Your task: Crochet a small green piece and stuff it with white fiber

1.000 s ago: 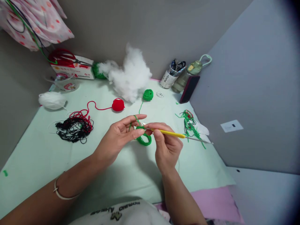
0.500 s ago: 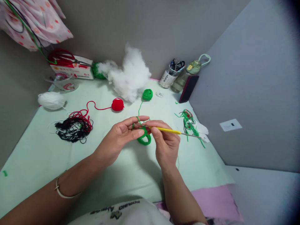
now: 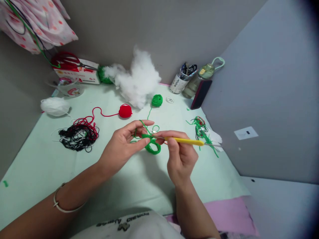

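My left hand pinches a small green crochet piece, with green yarn looped over its raised index finger. Below the fingertips hangs a ring of green yarn. In my right hand is a crochet hook with a yellow handle and metal ends, held like a pen. Its left tip meets the green piece at the left fingers; the exact stitch is too small to make out. A strand runs up toward a green yarn ball behind the hands.
White stuffing rises at the back. On the left are a red yarn ball, tangled black yarn, a white yarn ball and red-handled scissors. Yarn scraps, a phone and a bottle stand or lie right.
My right hand has moved a little to the right with the hook, drawing it back from the left fingers. A green yarn loop now shows above the hook's tip.
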### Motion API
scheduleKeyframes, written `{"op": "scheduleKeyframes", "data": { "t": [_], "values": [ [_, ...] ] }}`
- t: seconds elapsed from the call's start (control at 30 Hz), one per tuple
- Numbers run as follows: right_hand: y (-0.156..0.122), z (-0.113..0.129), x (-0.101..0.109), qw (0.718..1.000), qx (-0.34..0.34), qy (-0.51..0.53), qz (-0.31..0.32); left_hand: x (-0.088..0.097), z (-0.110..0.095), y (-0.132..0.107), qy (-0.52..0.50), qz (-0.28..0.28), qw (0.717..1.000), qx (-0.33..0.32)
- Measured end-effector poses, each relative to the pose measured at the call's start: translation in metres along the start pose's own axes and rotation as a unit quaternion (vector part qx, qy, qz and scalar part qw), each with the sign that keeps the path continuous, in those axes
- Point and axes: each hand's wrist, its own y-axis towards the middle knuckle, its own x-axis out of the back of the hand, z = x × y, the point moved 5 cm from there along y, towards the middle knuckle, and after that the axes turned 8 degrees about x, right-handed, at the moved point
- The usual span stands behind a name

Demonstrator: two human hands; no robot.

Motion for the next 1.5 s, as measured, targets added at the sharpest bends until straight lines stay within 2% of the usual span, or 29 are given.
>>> {"op": "scheduleKeyframes", "data": {
  "t": [0.07, 0.13, 0.2, 0.23, 0.33, 0.43, 0.53, 0.63, 0.7, 0.77, 0.83, 0.9, 0.97, 1.07, 1.17, 1.3, 1.5],
  "values": [
    [-0.004, 0.006, -0.006, 0.992, 0.090, -0.084, 0.038, -0.001, 0.000, -0.002, 0.000, -0.024, 1.000, -0.007],
    [-0.010, 0.008, -0.011, 0.970, 0.162, -0.171, 0.054, -0.004, 0.003, -0.002, -0.033, -0.018, 0.999, 0.008],
    [-0.014, 0.007, -0.014, 0.954, 0.192, -0.227, 0.048, -0.010, 0.010, -0.001, -0.104, 0.030, 0.993, 0.055],
    [-0.015, 0.006, -0.013, 0.954, 0.189, -0.230, 0.041, -0.013, 0.014, 0.000, -0.142, 0.061, 0.984, 0.083],
    [-0.010, 0.002, -0.004, 0.987, 0.112, -0.116, -0.007, -0.018, 0.019, 0.003, -0.217, 0.113, 0.960, 0.138],
    [-0.004, -0.006, 0.006, 0.995, -0.010, 0.046, -0.090, -0.015, 0.016, 0.004, -0.232, 0.112, 0.958, 0.128],
    [-0.001, -0.014, 0.001, 0.984, -0.088, 0.138, -0.071, -0.016, 0.014, 0.003, -0.211, 0.128, 0.962, 0.116],
    [-0.001, -0.018, -0.004, 0.985, -0.107, 0.128, -0.051, -0.017, 0.015, 0.002, -0.182, 0.113, 0.971, 0.102],
    [-0.002, -0.016, -0.005, 0.993, -0.077, 0.083, -0.043, -0.015, 0.015, 0.002, -0.169, 0.080, 0.979, 0.084],
    [-0.003, -0.008, -0.006, 1.000, -0.003, 0.004, -0.020, -0.014, 0.016, 0.002, -0.164, 0.052, 0.982, 0.076],
    [-0.005, 0.001, -0.007, 0.993, 0.088, -0.083, 0.010, -0.015, 0.018, 0.003, -0.184, 0.056, 0.977, 0.096],
    [-0.006, 0.005, -0.006, 0.984, 0.135, -0.116, 0.017, -0.018, 0.020, 0.003, -0.228, 0.087, 0.961, 0.130],
    [-0.003, 0.000, 0.000, 0.994, 0.093, -0.061, -0.017, -0.019, 0.018, 0.004, -0.273, 0.115, 0.943, 0.149],
    [0.000, -0.015, 0.008, 0.991, -0.043, 0.096, -0.083, -0.016, 0.013, 0.004, -0.290, 0.118, 0.940, 0.135],
    [0.000, -0.023, 0.003, 0.976, -0.121, 0.168, -0.073, -0.016, 0.013, 0.005, -0.258, 0.123, 0.951, 0.118],
    [-0.003, -0.025, -0.004, 0.974, -0.158, 0.156, -0.038, -0.018, 0.018, 0.005, -0.206, 0.135, 0.964, 0.105],
    [-0.001, -0.029, -0.003, 0.952, -0.174, 0.242, -0.068, -0.013, 0.016, 0.005, -0.161, 0.111, 0.976, 0.092]
  ]
}}
